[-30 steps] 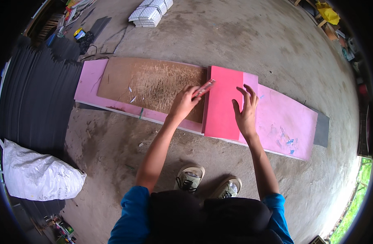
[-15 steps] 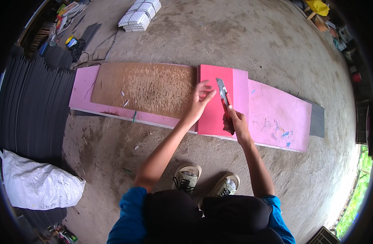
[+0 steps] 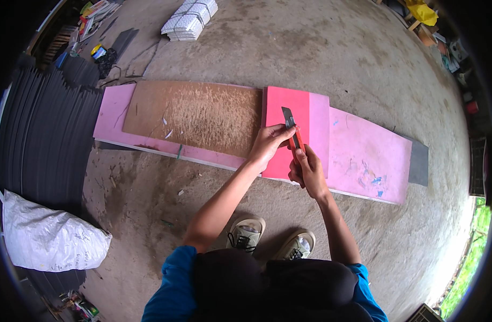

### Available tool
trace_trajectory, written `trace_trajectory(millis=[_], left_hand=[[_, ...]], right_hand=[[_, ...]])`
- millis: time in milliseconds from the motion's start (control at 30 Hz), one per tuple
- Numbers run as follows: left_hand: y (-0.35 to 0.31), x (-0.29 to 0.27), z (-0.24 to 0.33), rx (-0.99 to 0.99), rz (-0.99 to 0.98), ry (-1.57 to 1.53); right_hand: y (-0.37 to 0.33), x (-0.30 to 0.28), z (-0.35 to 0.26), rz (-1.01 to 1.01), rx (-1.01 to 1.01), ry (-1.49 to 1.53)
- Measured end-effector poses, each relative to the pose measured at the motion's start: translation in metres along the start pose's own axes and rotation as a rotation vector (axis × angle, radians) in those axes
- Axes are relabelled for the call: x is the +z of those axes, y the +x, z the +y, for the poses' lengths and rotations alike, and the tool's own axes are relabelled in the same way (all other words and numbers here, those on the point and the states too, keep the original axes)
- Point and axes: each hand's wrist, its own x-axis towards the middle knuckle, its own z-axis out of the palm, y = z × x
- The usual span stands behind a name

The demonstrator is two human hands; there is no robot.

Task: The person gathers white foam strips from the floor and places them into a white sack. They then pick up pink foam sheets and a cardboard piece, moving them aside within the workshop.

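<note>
In my right hand point(image 3: 309, 170) is a red utility knife point(image 3: 296, 136), its blade out and pointing away from me. My left hand point(image 3: 269, 144) pinches the front end of the knife near the base of the blade, fingers closed. Both hands are above a red sheet point(image 3: 283, 161), which lies on a pink board point(image 3: 319, 123). To the left of it, a worn brown board point(image 3: 192, 115) rests on a long pink board point(image 3: 364, 155) that runs left to right on the floor.
A tall stack of black sheets point(image 3: 47, 129) stands at the left, with a white sack point(image 3: 53, 233) in front. A tied white bundle point(image 3: 189, 20) sits at the far side. Clutter lines both far corners. My shoes point(image 3: 246, 233) are just before the boards.
My left hand has moved right and closed on the front of the knife. The blade now looks shorter, and the knife has shifted slightly nearer.
</note>
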Motion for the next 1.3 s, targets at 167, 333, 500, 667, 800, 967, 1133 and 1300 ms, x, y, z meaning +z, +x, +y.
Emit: trace_trajectory(millis=[167,333,500,667,800,967,1133,1300], left_hand=[[-0.001,0.002,0.006,0.011,-0.023,-0.031],[0.002,-0.003,0.006,-0.050,-0.040,-0.064],[0.012,-0.017,-0.014,-0.024,0.006,0.061],[0.025,-0.052,-0.069,0.154,0.445,0.905],[0.030,-0.036,-0.073,0.035,0.459,1.018],[0.051,-0.052,-0.064,-0.204,0.350,0.760],[0.054,-0.049,-0.070,0.013,0.268,0.560],[0.052,-0.036,-0.066,-0.018,0.186,0.211]], right_hand=[[-0.009,-0.003,-0.005,-0.116,-0.004,0.008],[-0.011,-0.004,-0.003,-0.227,-0.049,0.040],[0.004,-0.018,0.013,-0.212,0.043,0.067],[0.054,-0.039,0.044,0.266,-0.043,-0.452],[0.076,-0.048,0.064,0.373,-0.176,-0.695],[0.075,-0.056,0.065,0.322,-0.035,-0.499],[0.062,-0.057,0.053,0.292,0.034,-0.310],[0.066,-0.060,0.054,0.364,-0.114,-0.548]])
